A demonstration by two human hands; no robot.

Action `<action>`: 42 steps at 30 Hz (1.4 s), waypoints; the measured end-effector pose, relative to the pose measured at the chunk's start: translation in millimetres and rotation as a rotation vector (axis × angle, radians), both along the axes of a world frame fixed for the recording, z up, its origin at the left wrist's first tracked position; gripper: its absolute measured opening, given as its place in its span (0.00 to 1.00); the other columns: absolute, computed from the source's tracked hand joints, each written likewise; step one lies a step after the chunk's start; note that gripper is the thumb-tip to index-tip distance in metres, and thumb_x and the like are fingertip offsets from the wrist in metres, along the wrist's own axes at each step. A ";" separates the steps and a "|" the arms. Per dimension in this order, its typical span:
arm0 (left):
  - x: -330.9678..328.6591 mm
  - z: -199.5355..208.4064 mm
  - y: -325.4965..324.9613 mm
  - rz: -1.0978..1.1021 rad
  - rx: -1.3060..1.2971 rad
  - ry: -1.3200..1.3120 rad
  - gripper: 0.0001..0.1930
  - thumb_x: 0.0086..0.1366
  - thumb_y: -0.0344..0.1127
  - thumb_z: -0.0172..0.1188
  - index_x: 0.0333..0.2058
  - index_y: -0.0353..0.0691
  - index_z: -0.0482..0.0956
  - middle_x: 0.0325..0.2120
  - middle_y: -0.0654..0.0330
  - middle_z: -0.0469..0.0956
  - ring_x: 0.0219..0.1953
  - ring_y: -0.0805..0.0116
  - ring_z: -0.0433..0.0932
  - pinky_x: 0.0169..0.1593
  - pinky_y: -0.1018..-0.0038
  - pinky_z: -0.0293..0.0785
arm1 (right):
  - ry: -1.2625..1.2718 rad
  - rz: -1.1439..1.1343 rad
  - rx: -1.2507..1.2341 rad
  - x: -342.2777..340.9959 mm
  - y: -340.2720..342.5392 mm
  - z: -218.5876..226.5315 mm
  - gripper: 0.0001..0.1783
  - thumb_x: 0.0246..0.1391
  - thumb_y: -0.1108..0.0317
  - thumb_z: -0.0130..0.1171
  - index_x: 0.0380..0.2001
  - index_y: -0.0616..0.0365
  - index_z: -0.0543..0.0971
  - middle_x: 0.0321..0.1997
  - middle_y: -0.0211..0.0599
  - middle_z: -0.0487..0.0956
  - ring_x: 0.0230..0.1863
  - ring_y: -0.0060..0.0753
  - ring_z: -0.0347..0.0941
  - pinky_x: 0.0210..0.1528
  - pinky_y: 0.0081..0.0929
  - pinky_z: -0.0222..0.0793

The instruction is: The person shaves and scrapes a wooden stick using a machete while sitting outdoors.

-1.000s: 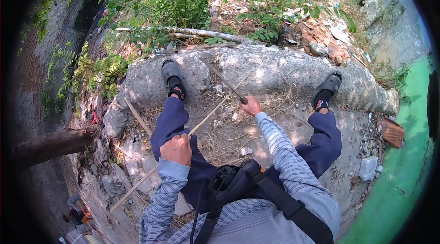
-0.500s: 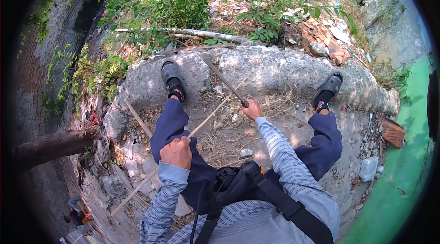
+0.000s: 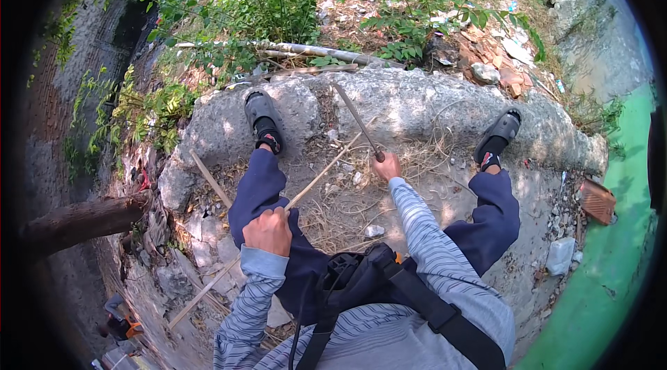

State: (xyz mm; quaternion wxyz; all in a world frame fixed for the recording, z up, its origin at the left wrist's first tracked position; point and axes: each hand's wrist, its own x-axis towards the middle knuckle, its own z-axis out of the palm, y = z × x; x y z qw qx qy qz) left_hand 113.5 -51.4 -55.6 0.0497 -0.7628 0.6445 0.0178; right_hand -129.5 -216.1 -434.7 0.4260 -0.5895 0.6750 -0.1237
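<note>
So the person's sitting with legs spread, left hand (image 3: 268,232) closed in a fist around a long, thin, pale tan strip of wood or bamboo (image 3: 322,176), right over the left thigh. The strip runs on a slant: one end up front between the feet, the other down past the left forearm toward the ground. Right hand (image 3: 385,166) is wrapped around the dark handle of a long, straight, grey-bladed knife (image 3: 355,117), blade pointing forward and a bit left. Blade and strip cross near the strip's far end, but can't tell if they actually touch.

Under that there's a messy scatter of thin, curly, straw-coloured shavings (image 3: 333,225) on the dirt. Both dark grey rubber clogs (image 3: 262,110) are up against a low, rough grey concrete ledge (image 3: 410,102). A flat, pale wooden slat (image 3: 210,179) lies just left of the left leg. Over on the right, an orange-brown ridged block (image 3: 597,201) sits beside a bright green strip of surface (image 3: 611,252).
</note>
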 end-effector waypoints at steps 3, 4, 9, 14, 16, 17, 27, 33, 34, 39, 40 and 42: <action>0.8 1.6 -2.5 -0.023 -0.034 0.038 0.10 0.66 0.40 0.64 0.28 0.43 0.80 0.21 0.53 0.79 0.22 0.49 0.80 0.25 0.57 0.75 | 0.092 -0.089 0.129 -15.4 -13.9 -5.3 0.19 0.51 0.53 0.61 0.39 0.56 0.86 0.40 0.55 0.85 0.45 0.63 0.81 0.50 0.50 0.76; 1.1 4.3 -5.1 -0.029 -0.034 0.025 0.10 0.65 0.39 0.64 0.27 0.42 0.78 0.21 0.53 0.79 0.23 0.50 0.81 0.25 0.57 0.75 | 0.096 -0.067 0.125 -18.2 -17.3 -7.3 0.20 0.51 0.53 0.61 0.40 0.55 0.86 0.41 0.54 0.85 0.46 0.62 0.81 0.52 0.50 0.76; -0.8 -0.4 -2.4 0.038 0.013 0.006 0.10 0.65 0.40 0.64 0.28 0.43 0.80 0.21 0.53 0.79 0.23 0.48 0.81 0.26 0.56 0.75 | 0.018 -0.120 -0.001 -0.8 11.4 1.2 0.18 0.51 0.53 0.59 0.34 0.57 0.84 0.35 0.58 0.83 0.41 0.66 0.80 0.45 0.54 0.74; 0.9 -0.3 -0.7 0.046 0.029 0.020 0.10 0.66 0.40 0.63 0.28 0.42 0.80 0.22 0.53 0.80 0.24 0.48 0.81 0.27 0.57 0.76 | 0.067 -0.103 0.052 -7.2 18.7 -11.2 0.17 0.51 0.54 0.59 0.35 0.56 0.86 0.38 0.56 0.84 0.44 0.63 0.81 0.47 0.51 0.75; 0.5 5.2 2.9 0.060 0.029 0.011 0.10 0.66 0.40 0.63 0.28 0.42 0.80 0.22 0.53 0.80 0.24 0.48 0.81 0.27 0.56 0.76 | 0.042 -0.144 0.137 -5.4 13.2 -17.9 0.20 0.51 0.51 0.60 0.31 0.60 0.84 0.35 0.58 0.84 0.42 0.64 0.81 0.46 0.53 0.74; -2.1 7.3 -1.5 0.045 0.024 0.022 0.10 0.66 0.41 0.63 0.28 0.42 0.80 0.22 0.53 0.80 0.24 0.48 0.81 0.27 0.56 0.76 | 0.046 -0.118 0.053 -13.3 13.1 -33.5 0.18 0.52 0.55 0.61 0.30 0.62 0.82 0.29 0.51 0.84 0.32 0.54 0.83 0.36 0.49 0.77; 4.7 -6.3 -0.1 0.014 -0.013 0.041 0.07 0.63 0.34 0.63 0.26 0.41 0.79 0.22 0.52 0.80 0.25 0.50 0.83 0.27 0.58 0.77 | -0.096 -0.186 0.007 -0.3 28.1 -30.2 0.16 0.52 0.57 0.62 0.27 0.61 0.82 0.25 0.48 0.82 0.26 0.48 0.80 0.32 0.44 0.75; 2.9 1.8 8.1 0.039 0.012 0.012 0.07 0.62 0.34 0.63 0.26 0.41 0.80 0.22 0.51 0.80 0.24 0.50 0.82 0.26 0.58 0.78 | -0.005 -0.072 -0.001 -2.0 36.6 -4.4 0.18 0.47 0.54 0.64 0.31 0.59 0.84 0.30 0.53 0.84 0.36 0.59 0.81 0.41 0.49 0.75; 2.5 2.4 8.8 0.043 0.001 0.018 0.07 0.62 0.34 0.63 0.26 0.41 0.80 0.22 0.51 0.80 0.23 0.50 0.83 0.26 0.58 0.78 | -0.004 -0.069 0.001 -5.6 36.7 -12.8 0.18 0.47 0.54 0.64 0.31 0.59 0.84 0.30 0.53 0.84 0.36 0.59 0.81 0.41 0.49 0.75; -1.1 3.9 -6.4 0.012 0.002 0.032 0.09 0.63 0.36 0.63 0.25 0.40 0.80 0.22 0.50 0.81 0.24 0.50 0.83 0.26 0.58 0.78 | -0.165 -0.298 0.164 -13.9 38.8 -66.7 0.18 0.49 0.55 0.64 0.27 0.63 0.83 0.25 0.48 0.83 0.28 0.45 0.81 0.36 0.44 0.76; -0.6 4.0 -9.2 0.006 0.026 0.022 0.10 0.64 0.37 0.62 0.25 0.40 0.80 0.21 0.50 0.81 0.24 0.49 0.83 0.26 0.57 0.78 | -0.350 -0.390 0.252 -11.6 39.6 -67.9 0.18 0.49 0.55 0.66 0.26 0.63 0.83 0.24 0.46 0.82 0.27 0.43 0.81 0.35 0.42 0.75; 0.5 2.7 -12.4 -0.005 0.063 0.013 0.12 0.65 0.39 0.62 0.24 0.40 0.81 0.21 0.49 0.81 0.24 0.49 0.83 0.26 0.57 0.78 | -0.465 -0.441 0.371 -5.7 46.1 -60.0 0.18 0.50 0.55 0.67 0.24 0.62 0.82 0.21 0.40 0.80 0.24 0.35 0.77 0.33 0.39 0.74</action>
